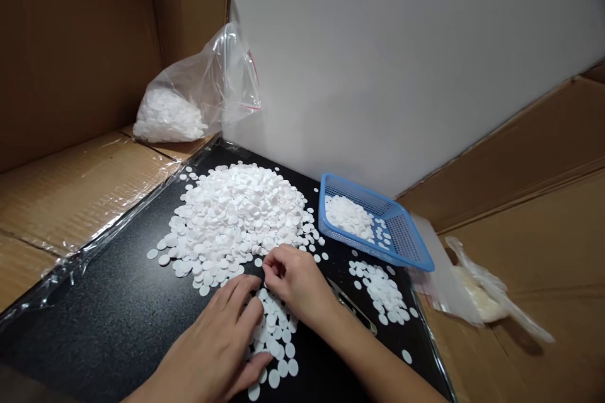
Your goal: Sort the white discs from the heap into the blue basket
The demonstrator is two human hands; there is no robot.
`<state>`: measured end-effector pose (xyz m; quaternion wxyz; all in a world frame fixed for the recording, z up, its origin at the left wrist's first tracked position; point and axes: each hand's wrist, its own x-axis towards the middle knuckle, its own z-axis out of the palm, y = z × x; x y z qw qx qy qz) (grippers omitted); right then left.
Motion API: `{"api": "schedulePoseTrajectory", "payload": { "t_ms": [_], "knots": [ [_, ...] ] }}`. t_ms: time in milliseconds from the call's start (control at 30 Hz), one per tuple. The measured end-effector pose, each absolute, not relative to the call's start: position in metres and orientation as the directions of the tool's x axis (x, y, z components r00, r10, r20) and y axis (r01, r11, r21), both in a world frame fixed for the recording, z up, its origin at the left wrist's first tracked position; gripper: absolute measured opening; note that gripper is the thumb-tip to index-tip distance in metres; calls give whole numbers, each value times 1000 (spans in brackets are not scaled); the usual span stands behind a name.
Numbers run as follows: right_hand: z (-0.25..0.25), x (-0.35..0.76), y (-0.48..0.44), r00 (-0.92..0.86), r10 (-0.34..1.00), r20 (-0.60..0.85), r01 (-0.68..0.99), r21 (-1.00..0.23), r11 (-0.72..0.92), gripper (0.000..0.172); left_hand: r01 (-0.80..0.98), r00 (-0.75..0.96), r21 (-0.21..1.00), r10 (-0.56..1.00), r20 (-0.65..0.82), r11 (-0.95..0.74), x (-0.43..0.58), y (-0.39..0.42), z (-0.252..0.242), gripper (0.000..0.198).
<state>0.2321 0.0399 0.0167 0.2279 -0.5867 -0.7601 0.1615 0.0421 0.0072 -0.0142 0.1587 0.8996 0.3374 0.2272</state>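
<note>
A large heap of small white discs point(243, 208) covers the middle of the black table. In front of it lies a smaller loose patch of white discs point(276, 343). My left hand point(222, 327) rests over the left side of this patch, fingers apart and curved, its thumb and fingertips touching discs. At the near edge of the heap my right hand point(295, 277) is closed in a pinch, thumb against the curled fingers. Whatever is between those fingertips, if anything, is hidden from me.
A blue basket point(409, 239) holding white discs stands at the back right, with scattered discs point(382, 293) before it. A slim metallic tool point(359, 315) lies beside my right forearm. Bags stand outside the table: one of discs point(170, 116), another with pale contents point(482, 293).
</note>
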Motion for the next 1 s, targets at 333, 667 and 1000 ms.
{"api": "schedulePoseTrajectory", "payload": {
  "t_ms": [333, 667, 1000],
  "knots": [
    [11, 231, 37, -336, 908, 249, 846, -344, 407, 6, 573, 606, 456, 727, 323, -681, 44, 7, -8, 26],
    [26, 223, 41, -152, 988, -5, 726, -680, 108, 16, 581, 499, 564, 804, 324, -588, 27, 3, 3, 19],
    [29, 218, 49, -248, 966, 74, 847, -467, 253, 9, 684, 478, 438, 812, 336, -584, 12, 31, -3, 5]
  ]
}}
